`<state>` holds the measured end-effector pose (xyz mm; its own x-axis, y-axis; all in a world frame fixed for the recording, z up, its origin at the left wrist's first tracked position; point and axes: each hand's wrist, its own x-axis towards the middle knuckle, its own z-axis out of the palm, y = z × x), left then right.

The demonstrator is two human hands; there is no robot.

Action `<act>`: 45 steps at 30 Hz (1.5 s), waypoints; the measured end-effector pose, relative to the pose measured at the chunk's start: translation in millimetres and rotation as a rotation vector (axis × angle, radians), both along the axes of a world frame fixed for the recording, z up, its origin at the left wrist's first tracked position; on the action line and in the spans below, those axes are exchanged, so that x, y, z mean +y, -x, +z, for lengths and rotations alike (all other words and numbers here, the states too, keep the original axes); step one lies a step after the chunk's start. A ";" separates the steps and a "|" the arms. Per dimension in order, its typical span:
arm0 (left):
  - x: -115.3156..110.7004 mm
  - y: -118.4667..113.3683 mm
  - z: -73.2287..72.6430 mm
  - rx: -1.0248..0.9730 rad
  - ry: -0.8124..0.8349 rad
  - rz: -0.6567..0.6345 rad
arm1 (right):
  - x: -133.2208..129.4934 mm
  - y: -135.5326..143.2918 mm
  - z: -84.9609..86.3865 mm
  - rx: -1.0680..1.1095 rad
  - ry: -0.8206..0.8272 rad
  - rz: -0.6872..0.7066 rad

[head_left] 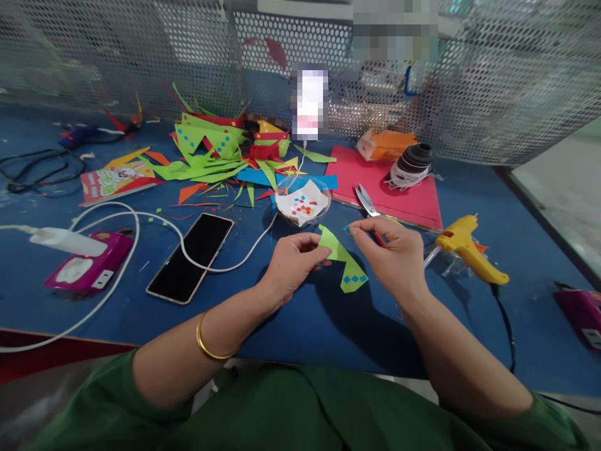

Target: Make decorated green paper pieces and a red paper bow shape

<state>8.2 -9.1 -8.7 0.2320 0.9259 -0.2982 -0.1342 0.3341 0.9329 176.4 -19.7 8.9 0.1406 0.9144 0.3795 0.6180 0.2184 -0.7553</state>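
My left hand (295, 263) pinches the upper left end of a light green paper cutout (342, 254) above the blue table. Blue diamond pieces (355, 279) lie in a row on the cutout's lower end. Just right of the cutout, my right hand (392, 250) holds a tiny blue paper piece (346, 228) between thumb and forefinger. Beyond both hands sits a clear bowl (327, 203) with white paper (307, 193) and small red, blue and yellow pieces. Scissors (367, 200) lie behind my right hand, which partly hides their handles.
A black phone (191, 258) and white cable (235, 270) lie to the left, near a purple box (123, 247). Green paper cutouts (206, 139) pile up behind. On the right are red sheets (417, 203) and a yellow glue gun (469, 247). A mesh panel (267, 37) borders the back.
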 end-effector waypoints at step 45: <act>5.4 1.0 -7.5 0.095 -0.204 0.015 | -12.7 12.2 -18.8 0.067 0.091 0.072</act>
